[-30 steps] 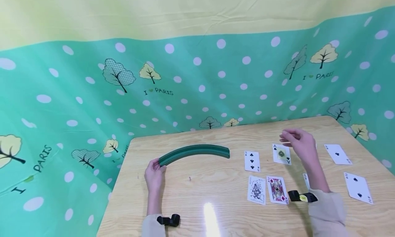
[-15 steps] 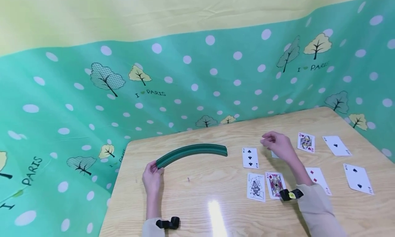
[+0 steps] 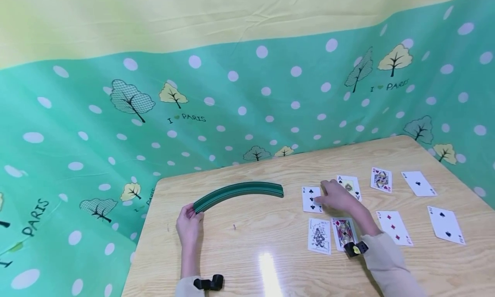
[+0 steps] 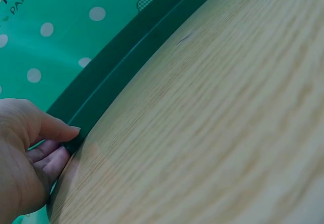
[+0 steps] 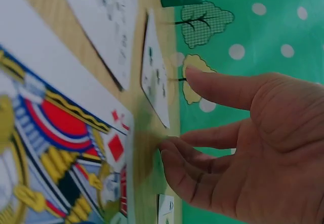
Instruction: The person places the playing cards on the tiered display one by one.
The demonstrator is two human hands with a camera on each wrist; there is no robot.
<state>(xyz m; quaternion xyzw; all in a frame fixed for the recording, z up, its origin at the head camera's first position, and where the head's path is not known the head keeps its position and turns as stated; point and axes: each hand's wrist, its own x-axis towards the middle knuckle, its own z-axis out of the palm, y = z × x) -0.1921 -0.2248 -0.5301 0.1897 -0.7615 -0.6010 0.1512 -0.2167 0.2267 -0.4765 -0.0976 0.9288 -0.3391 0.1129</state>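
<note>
My left hand (image 3: pixel 188 225) grips the left end of a curved dark green card holder (image 3: pixel 239 188). In the left wrist view, the thumb presses on the end of the holder (image 4: pixel 119 77) with the fingers beneath it. Low over the table, my right hand (image 3: pixel 337 197) reaches to the right edge of the three of clubs (image 3: pixel 307 195), its fingertips overlapping that card. The right wrist view shows the thumb and fingers spread apart with nothing between them, beside the three of clubs (image 5: pixel 153 74). Just behind this hand lies the ace of spades (image 3: pixel 351 183), partly covered.
Nearer the front lie a joker (image 3: pixel 319 237) and the jack of diamonds (image 3: pixel 343 232). Farther right are a queen (image 3: pixel 381 179), the three of diamonds (image 3: pixel 395 229), an ace of clubs (image 3: pixel 419 184) and the two of spades (image 3: pixel 446 225). A green dotted curtain (image 3: pixel 216 90) rises behind the table.
My right hand has moved left and down, from beside the ace of spades to the three of clubs, uncovering the queen and three of diamonds. The left hand keeps its grip on the holder.
</note>
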